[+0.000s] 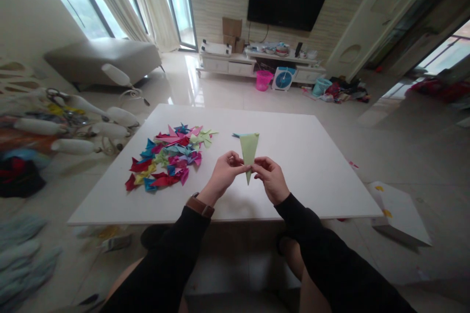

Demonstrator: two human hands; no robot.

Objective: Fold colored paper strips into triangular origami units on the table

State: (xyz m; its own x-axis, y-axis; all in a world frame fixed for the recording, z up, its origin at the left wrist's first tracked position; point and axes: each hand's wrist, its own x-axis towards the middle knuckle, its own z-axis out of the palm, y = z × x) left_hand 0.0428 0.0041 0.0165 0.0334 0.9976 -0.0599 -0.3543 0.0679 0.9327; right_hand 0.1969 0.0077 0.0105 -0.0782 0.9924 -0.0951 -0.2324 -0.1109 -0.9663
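Note:
A light green folded paper (249,146), long and tapering to a point toward me, is held up over the white table (293,176). My left hand (228,171) pinches its left edge near the narrow end, thumb on the front. On the opposite edge, my right hand (270,176) grips it at about the same height with thumb and fingertips. Behind the wide end a small blue pointed piece (236,135) shows, partly hidden by the green paper. To the left lies a pile of folded paper pieces (176,149) in red, pink, blue, green, yellow and purple.
The table's near edge runs just in front of my legs. On the floor to the right stands a white box-like object (400,210). White lamp arms (113,129) crowd the left side. A pink basket (263,80) and a blue fan (284,78) stand by the TV cabinet.

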